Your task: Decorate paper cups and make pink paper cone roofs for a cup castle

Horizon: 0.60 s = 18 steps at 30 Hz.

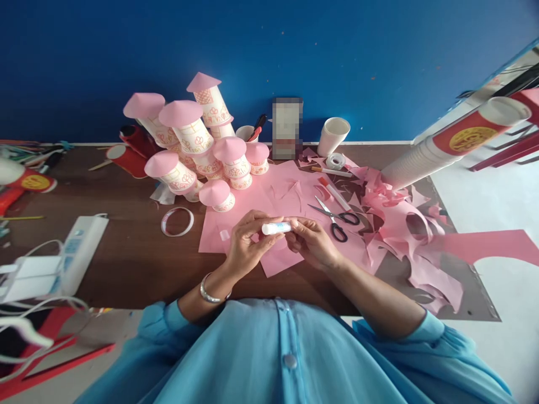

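Note:
A small white glue stick (pixel 275 228) with a blue label is held level in front of my chest. My left hand (pixel 248 242) pinches it from the left, thumb below and fingers above. At its other end, the thumb and fingers of my right hand (pixel 312 242) are closed on it too. Beneath both hands lie sheets of pink paper (pixel 273 193). A small pale piece (pixel 224 234) rests on the paper left of my left hand. Scissors (pixel 334 216) with black handles lie open-bladed just beyond my right hand.
Decorated paper-cup towers with pink cone roofs (pixel 181 114) stand back left. A tape roll (pixel 177 222), power strip (pixel 84 247) and cables are on the left. Rightward are pink scraps (pixel 396 219), a marker (pixel 334 193), a paper cup (pixel 333 136) and a tall cup stack (pixel 438 147).

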Each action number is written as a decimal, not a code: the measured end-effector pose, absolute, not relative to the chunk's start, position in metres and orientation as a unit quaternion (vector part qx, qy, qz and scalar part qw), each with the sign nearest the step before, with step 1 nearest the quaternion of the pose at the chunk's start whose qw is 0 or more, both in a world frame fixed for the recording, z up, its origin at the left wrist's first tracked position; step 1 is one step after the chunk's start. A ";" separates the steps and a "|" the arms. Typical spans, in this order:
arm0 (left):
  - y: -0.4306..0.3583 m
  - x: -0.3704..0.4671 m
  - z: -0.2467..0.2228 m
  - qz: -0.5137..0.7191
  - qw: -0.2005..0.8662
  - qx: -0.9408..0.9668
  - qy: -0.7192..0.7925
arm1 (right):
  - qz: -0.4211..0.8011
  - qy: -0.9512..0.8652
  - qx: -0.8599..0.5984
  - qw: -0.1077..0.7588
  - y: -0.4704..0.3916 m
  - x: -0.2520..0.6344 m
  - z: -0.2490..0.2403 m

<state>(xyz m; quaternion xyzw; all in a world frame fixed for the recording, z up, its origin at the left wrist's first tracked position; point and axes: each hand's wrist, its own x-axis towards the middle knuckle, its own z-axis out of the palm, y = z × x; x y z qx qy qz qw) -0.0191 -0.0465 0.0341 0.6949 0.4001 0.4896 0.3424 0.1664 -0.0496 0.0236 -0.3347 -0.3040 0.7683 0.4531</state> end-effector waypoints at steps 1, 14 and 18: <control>-0.047 -0.019 0.032 0.496 0.344 0.686 0.406 | 0.762 -0.299 -0.333 0.467 -0.049 0.167 0.023; -0.044 -0.020 0.027 0.503 0.346 0.675 0.414 | 0.749 -0.338 -0.323 0.469 -0.047 0.168 0.017; -0.045 -0.019 0.028 0.507 0.329 0.676 0.421 | 0.730 -0.313 -0.342 0.502 -0.045 0.168 0.014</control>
